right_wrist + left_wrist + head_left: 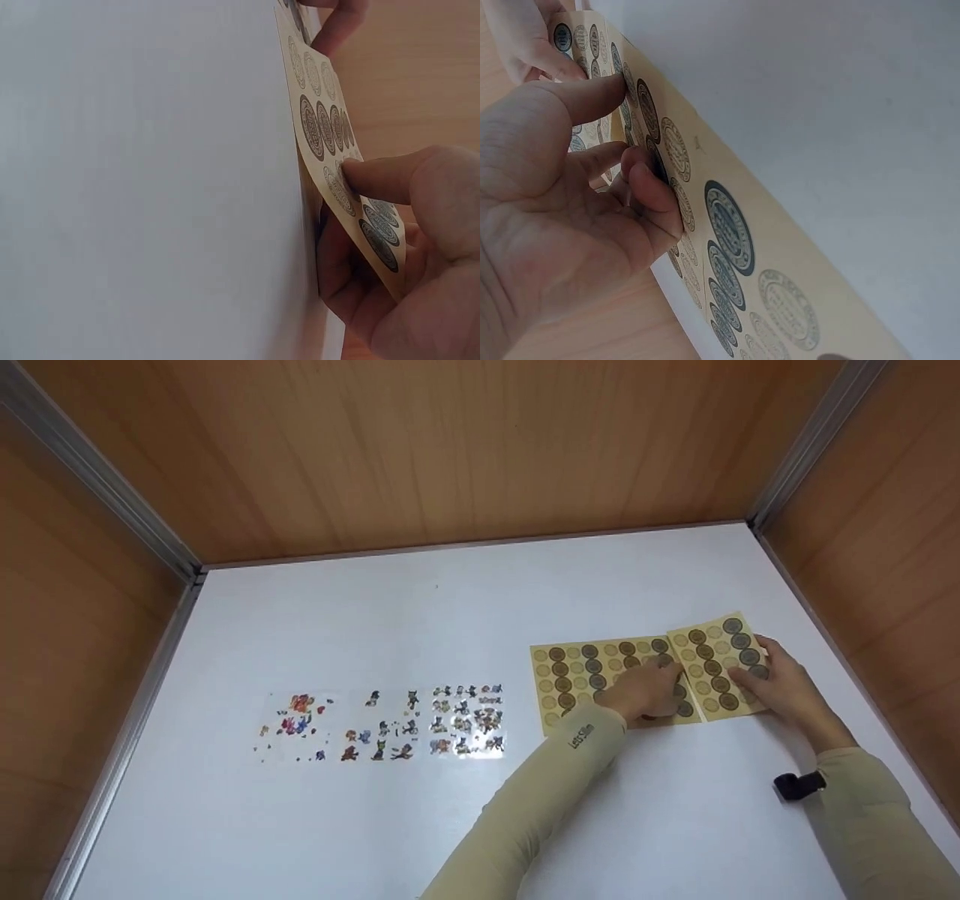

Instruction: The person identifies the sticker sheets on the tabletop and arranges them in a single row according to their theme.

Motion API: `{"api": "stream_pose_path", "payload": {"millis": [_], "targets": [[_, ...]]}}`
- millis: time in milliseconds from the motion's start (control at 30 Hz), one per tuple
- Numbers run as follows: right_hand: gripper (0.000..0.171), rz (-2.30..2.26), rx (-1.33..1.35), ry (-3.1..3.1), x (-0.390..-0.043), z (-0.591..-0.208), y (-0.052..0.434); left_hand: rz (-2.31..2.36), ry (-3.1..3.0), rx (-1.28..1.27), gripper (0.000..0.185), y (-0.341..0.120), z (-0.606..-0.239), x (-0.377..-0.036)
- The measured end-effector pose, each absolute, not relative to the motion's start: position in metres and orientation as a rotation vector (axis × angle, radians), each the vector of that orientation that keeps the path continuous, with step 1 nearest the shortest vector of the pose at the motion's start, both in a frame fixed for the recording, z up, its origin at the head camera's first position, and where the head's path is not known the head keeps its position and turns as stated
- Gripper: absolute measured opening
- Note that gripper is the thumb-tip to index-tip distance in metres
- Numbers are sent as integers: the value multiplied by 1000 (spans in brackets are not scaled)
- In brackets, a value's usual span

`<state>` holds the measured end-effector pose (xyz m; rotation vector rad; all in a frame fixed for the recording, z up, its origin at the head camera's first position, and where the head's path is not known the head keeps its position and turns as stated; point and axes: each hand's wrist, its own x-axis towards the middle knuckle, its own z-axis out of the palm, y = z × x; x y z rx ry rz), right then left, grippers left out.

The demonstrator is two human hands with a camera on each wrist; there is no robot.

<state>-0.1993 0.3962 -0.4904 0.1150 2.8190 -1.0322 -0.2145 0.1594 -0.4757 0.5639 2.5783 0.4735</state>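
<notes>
Wood-grain panel walls (465,442) box in the scene on the far side and both flanks, with grey metal rails (97,472) running down the corners. Inside them lies a wide white tabletop (360,615), filling most of the head view.

Over to the near right sit two tan paper sheets of round brown and gold seal stickers. The larger tan sticker sheet (581,675) lies flat; the smaller tan sticker sheet (716,664) is just to its right, angled a little, and the two edges meet or overlap, though the head view is too small to say which.

On the left, well apart from those, a clear film of small colourful cartoon stickers (386,724) stretches in a row across the table.

Now the hands, both in beige sleeves. The left hand (645,690) comes in from the near side and rests on the right end of the larger sheet; in the left wrist view its fingertips (656,187) curl in and press at one dark round sticker, thumb stretched along the paper. The right hand (776,682) has the smaller sheet: the right wrist view shows its thumb (375,180) on the printed face and fingers tucked beneath, pinching the lifted edge. A small black wrist-worn device (799,785) sits on the right forearm.
</notes>
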Motion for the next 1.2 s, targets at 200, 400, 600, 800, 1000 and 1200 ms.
{"api": "stream_pose_path", "payload": {"millis": [200, 400, 600, 800, 1000, 1200], "targets": [[92, -973, 135, 2827, -201, -489, 400, 454, 2569, 556, 62, 159, -474, -214], [99, -836, 162, 2807, -199, -489, 400, 452, 2540, 547, 64, 160, -474, -213], [99, -759, 157, 2790, -201, -484, 397, 484, 2552, 548, 61, 159, -472, -212], [94, -763, 131, 2798, -202, -487, 394, 465, 2556, 537, 64, 159, -474, -214], [92, -761, 140, 2791, -202, -487, 396, 417, 2558, 555, 63, 161, -473, -215], [96, -754, 130, 2785, -205, -487, 397, 473, 2529, 517, 61, 161, -472, -216]]}}
